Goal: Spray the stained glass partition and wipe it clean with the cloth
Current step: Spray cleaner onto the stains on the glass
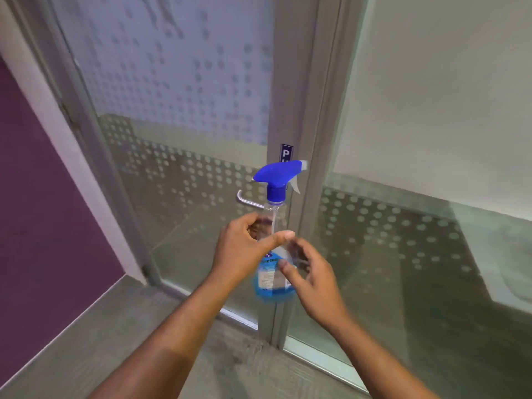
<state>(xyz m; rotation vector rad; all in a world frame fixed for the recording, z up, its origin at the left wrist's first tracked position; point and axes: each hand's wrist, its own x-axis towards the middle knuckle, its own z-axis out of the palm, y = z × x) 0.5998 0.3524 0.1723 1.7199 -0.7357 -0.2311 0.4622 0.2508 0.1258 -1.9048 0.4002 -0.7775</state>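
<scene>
A clear spray bottle (275, 220) with a blue trigger head and a little blue liquid at its bottom is held upright in front of the glass. My left hand (241, 251) is wrapped around its middle, thumb across the front. My right hand (311, 272) is at the bottle's lower right side, fingers spread and blurred; whether it touches the bottle is unclear. The glass partition (417, 139) fills the right, frosted above with a dotted band and clear glass below. No cloth is visible.
A glass door (178, 110) with a dotted frosted film stands left of the grey metal frame post (299, 96), with a metal lever handle (247, 200) and a small blue sign (286, 152). A purple wall (43, 226) is at the left; grey floor lies below.
</scene>
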